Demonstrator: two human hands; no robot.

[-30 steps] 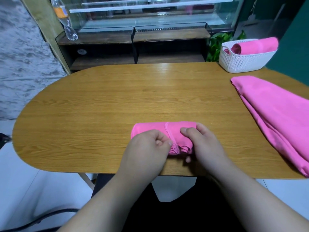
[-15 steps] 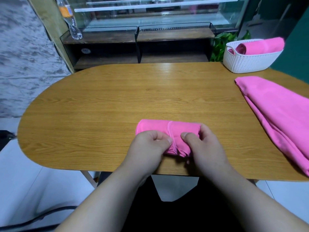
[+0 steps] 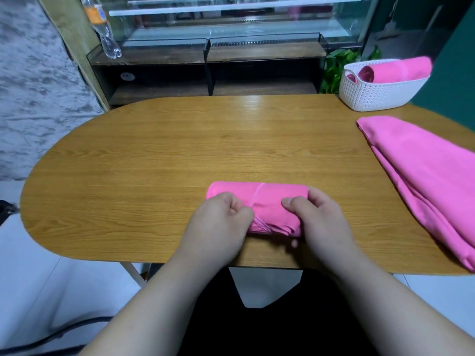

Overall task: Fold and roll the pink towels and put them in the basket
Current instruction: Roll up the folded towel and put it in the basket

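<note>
A pink towel (image 3: pixel 267 204), rolled into a short thick bundle, lies near the front edge of the wooden table (image 3: pixel 154 163). My left hand (image 3: pixel 221 222) grips its left part with curled fingers. My right hand (image 3: pixel 318 219) grips its right end, thumb on top. The towel's near edge shows several layered folds between my hands. A white woven basket (image 3: pixel 380 93) stands at the table's far right and holds one rolled pink towel (image 3: pixel 395 70). A flat folded pink towel (image 3: pixel 431 176) lies along the right side of the table.
Behind the table stands a dark shelf unit (image 3: pixel 208 65) under a glass case, with a plastic bottle (image 3: pixel 102 29) at its left end. Green plant leaves (image 3: pixel 336 70) show beside the basket. A dark cable (image 3: pixel 51 340) runs over the white floor at lower left.
Both hands kept their hold on the roll and shifted it slightly away from the table's front edge. The camera drifted a little, so the basket and table sit slightly differently in view.
</note>
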